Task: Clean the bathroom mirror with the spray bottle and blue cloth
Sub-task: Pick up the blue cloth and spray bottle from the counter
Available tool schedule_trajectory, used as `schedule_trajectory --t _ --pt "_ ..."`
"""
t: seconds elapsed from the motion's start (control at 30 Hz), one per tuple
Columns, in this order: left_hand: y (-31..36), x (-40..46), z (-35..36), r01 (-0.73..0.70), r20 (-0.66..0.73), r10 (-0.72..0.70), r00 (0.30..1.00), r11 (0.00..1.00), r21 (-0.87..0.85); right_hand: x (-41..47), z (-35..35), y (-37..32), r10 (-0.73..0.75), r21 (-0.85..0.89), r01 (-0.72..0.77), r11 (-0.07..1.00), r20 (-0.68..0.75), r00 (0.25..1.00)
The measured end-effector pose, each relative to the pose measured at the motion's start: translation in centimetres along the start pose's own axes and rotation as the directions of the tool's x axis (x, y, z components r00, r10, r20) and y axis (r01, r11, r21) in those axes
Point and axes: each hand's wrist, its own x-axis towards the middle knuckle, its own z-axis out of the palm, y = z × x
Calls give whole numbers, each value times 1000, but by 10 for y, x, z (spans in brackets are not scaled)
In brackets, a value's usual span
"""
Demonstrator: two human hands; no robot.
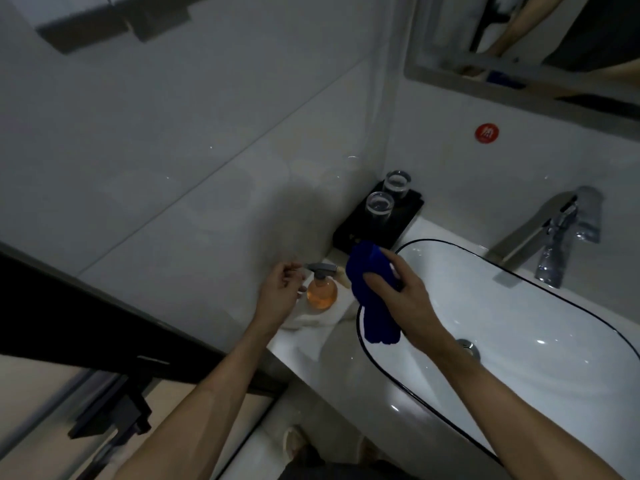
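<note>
A spray bottle (322, 289) with orange liquid and a grey trigger head stands on the white counter, left of the basin. My left hand (280, 292) hovers just left of it, fingers loosely curled, holding nothing. My right hand (403, 292) grips a bunched blue cloth (372, 296) over the basin's left rim; the cloth hangs down below my fingers. The mirror (540, 39) fills the upper right corner and reflects my arms.
A white oval basin (519, 341) with a black rim line takes up the right side, with a chrome tap (557, 233) behind it. A black tray (379, 220) with two glasses stands in the counter's corner. A white towel (311, 318) lies under the bottle. A glass shower door is at left.
</note>
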Motion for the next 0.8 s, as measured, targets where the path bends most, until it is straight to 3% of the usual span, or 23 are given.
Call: schedule_trajectory --t 0.2,0.47,0.63,0.8 --pt "-18 6 21 172 28 -177 984 977 123 14 -18 -29 -64 74 65 995 -20 998" --pt "-47 34 33 154 208 -201 957 964 219 19 -22 -31 -39 91 52 994 -144 989" --pt "-31 39 42 146 189 -181 965 972 186 13 -28 -29 -40 90 60 994 -209 977" --pt "-20 43 47 33 119 -65 991 968 248 9 -35 -30 -26 71 49 996 -293 956"
